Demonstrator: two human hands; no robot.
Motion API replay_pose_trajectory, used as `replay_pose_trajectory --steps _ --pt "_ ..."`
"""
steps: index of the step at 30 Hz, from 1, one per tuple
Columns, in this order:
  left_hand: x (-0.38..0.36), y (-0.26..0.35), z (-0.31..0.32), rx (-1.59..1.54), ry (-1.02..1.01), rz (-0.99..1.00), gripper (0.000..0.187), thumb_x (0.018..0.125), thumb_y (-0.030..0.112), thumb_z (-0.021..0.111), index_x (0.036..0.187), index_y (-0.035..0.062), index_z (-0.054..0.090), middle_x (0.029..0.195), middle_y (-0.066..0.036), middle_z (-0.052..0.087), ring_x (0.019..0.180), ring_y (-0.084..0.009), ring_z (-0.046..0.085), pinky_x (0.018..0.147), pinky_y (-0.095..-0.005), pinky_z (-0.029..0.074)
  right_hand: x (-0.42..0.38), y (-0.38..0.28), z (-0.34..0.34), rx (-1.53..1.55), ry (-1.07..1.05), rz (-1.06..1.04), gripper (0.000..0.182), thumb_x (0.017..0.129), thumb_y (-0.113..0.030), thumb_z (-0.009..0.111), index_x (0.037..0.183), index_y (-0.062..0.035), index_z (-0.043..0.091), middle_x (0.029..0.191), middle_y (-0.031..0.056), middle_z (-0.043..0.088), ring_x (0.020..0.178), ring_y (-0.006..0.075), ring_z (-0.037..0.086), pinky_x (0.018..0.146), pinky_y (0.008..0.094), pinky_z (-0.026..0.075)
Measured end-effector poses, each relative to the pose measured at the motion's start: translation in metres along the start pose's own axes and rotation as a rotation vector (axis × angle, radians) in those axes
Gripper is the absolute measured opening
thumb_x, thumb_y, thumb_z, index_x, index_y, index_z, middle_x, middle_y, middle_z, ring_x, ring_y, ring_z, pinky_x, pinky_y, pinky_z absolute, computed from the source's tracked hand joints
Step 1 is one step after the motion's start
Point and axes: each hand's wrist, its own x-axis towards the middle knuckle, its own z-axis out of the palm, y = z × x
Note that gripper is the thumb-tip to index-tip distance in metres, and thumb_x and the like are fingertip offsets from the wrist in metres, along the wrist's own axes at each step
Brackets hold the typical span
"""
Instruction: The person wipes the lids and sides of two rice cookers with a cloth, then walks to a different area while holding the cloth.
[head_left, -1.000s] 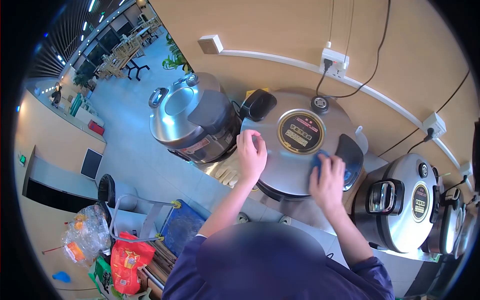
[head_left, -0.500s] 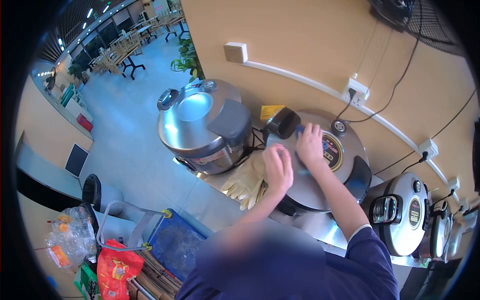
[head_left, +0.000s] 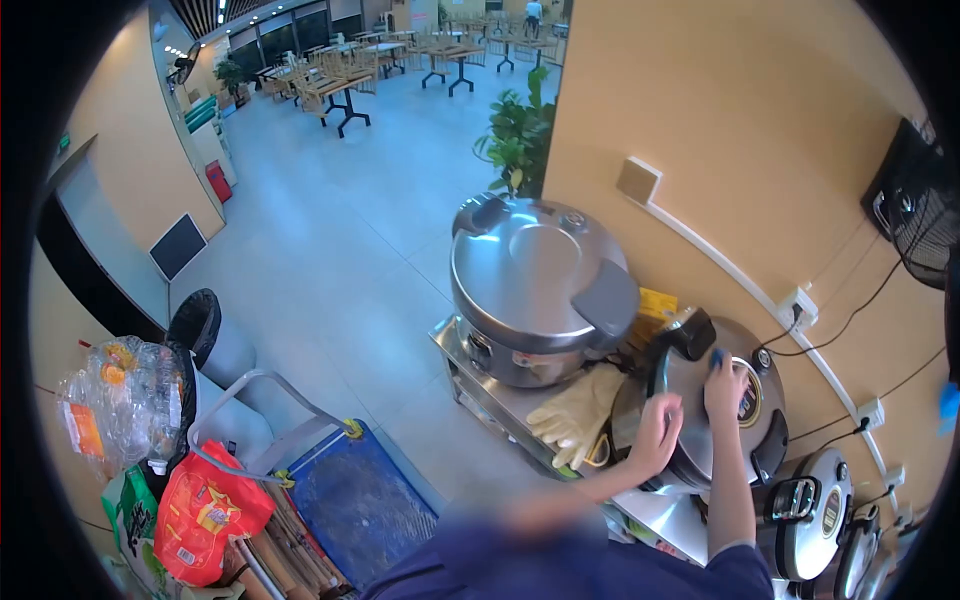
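step in hand, by the look of it: wiping a cooker lid. the big cooker (head_left: 697,383) sits at lower right of the frame, lid down.

right hand (head_left: 724,392): fingers closed over a small blue cloth (head_left: 718,357), between the dark lid handle (head_left: 690,332) and the round label (head_left: 748,390). left hand (head_left: 655,437): fingers bent, at the lid's near-left side; cannot tell if it grips anything or quite touches.

pale gloves (head_left: 578,412) lie on the metal stand (head_left: 512,402), between this cooker and a second cooker (head_left: 545,262) at centre.

my judgement: the next stroke calls for light, flat pressure, cloth bunched under the fingertips, and care round the handle's base and the label's rim.
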Motion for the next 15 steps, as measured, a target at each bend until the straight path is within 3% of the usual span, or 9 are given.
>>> replay_pose_trajectory --steps 2,4,5,6,7,10,11,13,15 --pt "-0.028 0.013 -0.052 -0.136 -0.112 -0.198 0.022 0.107 0.014 0.057 0.124 -0.0002 0.053 0.12 -0.013 0.059 0.103 -0.0188 0.061 0.094 -0.0331 0.049 -0.051 -0.015 -0.029 -0.037 0.053 -0.07 0.039 0.097 -0.016 0.062 0.133 -0.005 0.057 0.125 0.0318 0.052 0.118 0.0529 0.052 0.103 0.0585 0.043" --pt "-0.055 0.01 -0.112 -0.206 -0.239 -0.493 0.019 0.108 0.018 0.058 0.118 0.0035 0.054 0.106 -0.005 0.062 0.099 -0.0114 0.06 0.086 -0.0278 0.049 -0.095 -0.03 -0.051 -0.029 0.069 -0.055 0.036 0.096 -0.015 0.063 0.129 -0.004 0.058 0.125 0.0307 0.052 0.117 0.0519 0.052 0.103 0.0578 0.043" --pt "-0.068 -0.002 -0.144 -0.198 -0.334 -0.517 0.019 0.108 0.021 0.058 0.118 0.0048 0.055 0.102 -0.002 0.062 0.095 -0.0103 0.059 0.083 -0.0263 0.047 -0.113 -0.036 -0.06 0.035 0.034 -0.034 0.036 0.094 -0.015 0.066 0.127 -0.0034 0.06 0.124 0.029 0.054 0.117 0.0483 0.054 0.103 0.0549 0.044" --pt "-0.091 -0.027 -0.172 -0.422 -0.355 -0.559 0.019 0.109 0.025 0.056 0.116 0.0065 0.056 0.103 -0.001 0.061 0.094 -0.0104 0.059 0.084 -0.0258 0.046 -0.128 -0.044 -0.069 0.101 0.002 -0.015 0.036 0.092 -0.014 0.069 0.125 -0.0029 0.061 0.123 0.0272 0.056 0.116 0.0446 0.055 0.103 0.0519 0.045" --pt "-0.106 -0.052 -0.206 -0.55 -0.497 -0.736 0.026 0.11 0.033 0.053 0.116 0.0084 0.058 0.105 -0.001 0.062 0.096 -0.0111 0.059 0.087 -0.0269 0.046 -0.14 -0.056 -0.078 0.103 0.004 -0.015 0.036 0.092 -0.014 0.069 0.125 -0.0029 0.061 0.123 0.0272 0.056 0.116 0.0446 0.055 0.103 0.0519 0.045" --pt "-0.105 -0.018 -0.282 -0.291 -0.528 -0.866 0.033 0.11 0.04 0.052 0.118 0.0083 0.06 0.106 -0.001 0.064 0.098 -0.0119 0.059 0.09 -0.0282 0.047 -0.168 -0.11 -0.093 0.795 -0.476 0.096 0.047 0.087 -0.015 0.079 0.129 -0.0034 0.062 0.116 0.0128 0.065 0.113 0.0239 0.061 0.098 0.0371 0.048" --pt "-0.109 -0.014 -0.299 -0.207 -0.47 -0.851 0.036 0.11 0.041 0.052 0.12 0.0081 0.061 0.107 -0.002 0.064 0.099 -0.0121 0.059 0.09 -0.0287 0.047 -0.175 -0.147 -0.106 1.095 -0.615 0.201 0.049 0.088 -0.013 0.079 0.132 -0.0049 0.061 0.118 0.0102 0.063 0.112 0.0212 0.061 0.097 0.0353 0.048" --pt "-0.116 -0.012 -0.33 -0.194 -0.335 -0.88 0.039 0.109 0.043 0.051 0.123 0.0083 0.062 0.11 -0.002 0.065 0.101 -0.0129 0.061 0.094 -0.0299 0.049 -0.182 -0.207 -0.119 1.64 -0.989 0.574 0.056 0.089 -0.006 0.072 0.142 -0.0038 0.054 0.123 0.0115 0.064 0.115 0.0217 0.062 0.103 0.0348 0.047" --pt "-0.118 -0.02 -0.352 -0.305 -0.178 -0.902 0.042 0.11 0.044 0.048 0.127 0.0074 0.062 0.116 -0.004 0.066 0.104 -0.0148 0.063 0.098 -0.0321 0.049 -0.186 -0.232 -0.09 1.862 -1.237 0.868 0.051 0.09 -0.012 0.066 0.14 -0.002 0.056 0.125 0.013 0.067 0.108 0.0236 0.066 0.098 0.038 0.053"
